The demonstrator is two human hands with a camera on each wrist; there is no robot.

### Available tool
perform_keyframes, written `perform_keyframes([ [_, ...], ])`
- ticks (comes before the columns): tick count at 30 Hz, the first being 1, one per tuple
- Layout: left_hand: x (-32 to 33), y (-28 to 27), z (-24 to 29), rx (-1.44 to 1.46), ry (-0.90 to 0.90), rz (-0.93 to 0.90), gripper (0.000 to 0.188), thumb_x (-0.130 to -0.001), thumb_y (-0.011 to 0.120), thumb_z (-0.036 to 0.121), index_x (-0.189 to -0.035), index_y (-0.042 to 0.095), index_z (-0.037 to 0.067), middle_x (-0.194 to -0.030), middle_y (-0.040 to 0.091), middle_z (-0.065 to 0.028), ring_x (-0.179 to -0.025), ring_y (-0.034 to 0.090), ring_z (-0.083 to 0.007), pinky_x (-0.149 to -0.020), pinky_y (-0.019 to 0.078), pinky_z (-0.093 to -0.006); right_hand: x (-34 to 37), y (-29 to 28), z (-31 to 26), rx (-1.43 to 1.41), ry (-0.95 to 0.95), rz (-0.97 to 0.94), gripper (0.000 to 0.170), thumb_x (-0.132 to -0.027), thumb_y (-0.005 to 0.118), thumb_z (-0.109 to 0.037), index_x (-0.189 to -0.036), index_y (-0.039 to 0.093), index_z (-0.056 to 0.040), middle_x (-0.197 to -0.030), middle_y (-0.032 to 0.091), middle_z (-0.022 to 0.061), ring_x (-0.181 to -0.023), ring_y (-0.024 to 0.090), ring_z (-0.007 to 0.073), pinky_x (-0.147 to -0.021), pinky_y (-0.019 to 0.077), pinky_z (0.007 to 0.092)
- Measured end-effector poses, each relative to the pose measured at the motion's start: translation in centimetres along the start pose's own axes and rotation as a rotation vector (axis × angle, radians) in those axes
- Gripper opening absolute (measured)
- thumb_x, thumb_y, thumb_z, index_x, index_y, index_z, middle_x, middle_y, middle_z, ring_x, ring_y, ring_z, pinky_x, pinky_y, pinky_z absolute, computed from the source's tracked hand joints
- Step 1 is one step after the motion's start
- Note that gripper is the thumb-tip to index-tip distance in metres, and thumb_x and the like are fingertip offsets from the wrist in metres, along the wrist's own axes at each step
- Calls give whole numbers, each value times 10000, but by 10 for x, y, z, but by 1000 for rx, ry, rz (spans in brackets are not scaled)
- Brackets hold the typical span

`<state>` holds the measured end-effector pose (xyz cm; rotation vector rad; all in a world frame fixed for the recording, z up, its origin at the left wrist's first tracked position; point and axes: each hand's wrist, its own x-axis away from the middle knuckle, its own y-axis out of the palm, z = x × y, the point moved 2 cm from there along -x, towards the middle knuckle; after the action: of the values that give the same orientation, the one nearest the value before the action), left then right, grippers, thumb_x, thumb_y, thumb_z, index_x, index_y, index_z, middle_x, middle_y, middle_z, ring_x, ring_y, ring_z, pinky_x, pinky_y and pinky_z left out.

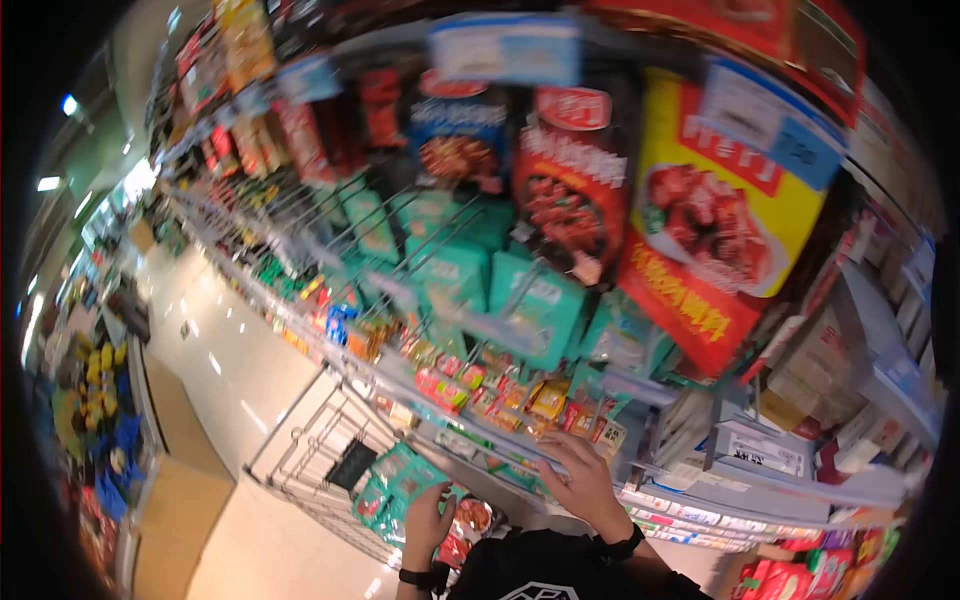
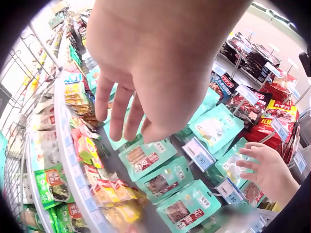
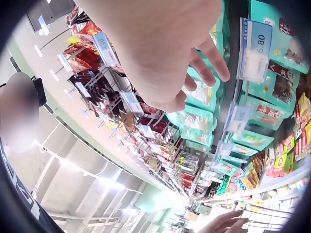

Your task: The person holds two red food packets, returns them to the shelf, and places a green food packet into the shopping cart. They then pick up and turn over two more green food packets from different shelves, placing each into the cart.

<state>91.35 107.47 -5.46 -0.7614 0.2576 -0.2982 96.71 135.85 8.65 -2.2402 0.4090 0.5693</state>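
My left hand (image 1: 428,515) is held over the wire shopping cart (image 1: 352,465), its fingers loosely bent and gripping nothing. Below and beside it in the cart lie teal pouches (image 1: 385,490) and a red packet (image 1: 472,514). My right hand (image 1: 582,478) is raised at the shelf front with relaxed, spread fingers, and it holds nothing. In the left wrist view, rows of teal food pouches (image 2: 189,208) lie on the shelf behind both hands. The right wrist view has my right hand (image 3: 165,48) in front of hanging teal pouches (image 3: 197,119), palm empty.
Large red and yellow seasoning packets (image 1: 715,220) hang from hooks above, beside price tags (image 1: 770,120). Small snack packs (image 1: 490,400) fill a lower shelf. Boxes (image 1: 800,400) stand at the right. The aisle floor (image 1: 215,350) stretches away on the left, past a brown display stand (image 1: 180,520).
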Motion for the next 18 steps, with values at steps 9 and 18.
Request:
perform_keyframes([
  [9, 101, 48, -73, -116, -358, -318, 763, -914, 660, 424, -1510, 352, 61, -1085, 701, -214, -969, 689, -405, -805, 558, -501, 37, 74, -32, -125, -86, -381, 208, -886, 730, -135, -1069, 721, -37, -1155, 707, 152, -1011, 707, 338, -866, 562, 394],
  [18, 174, 90, -165, 59, -507, -35, 683, -854, 738, 332, -1414, 472, 45, -1210, 640, -215, -1182, 584, -398, -958, 503, -514, 110, 217, 15, -226, 227, -1042, 274, -946, 682, -182, -1164, 697, -18, -1047, 728, 134, -876, 722, 206, -730, 571, 309],
])
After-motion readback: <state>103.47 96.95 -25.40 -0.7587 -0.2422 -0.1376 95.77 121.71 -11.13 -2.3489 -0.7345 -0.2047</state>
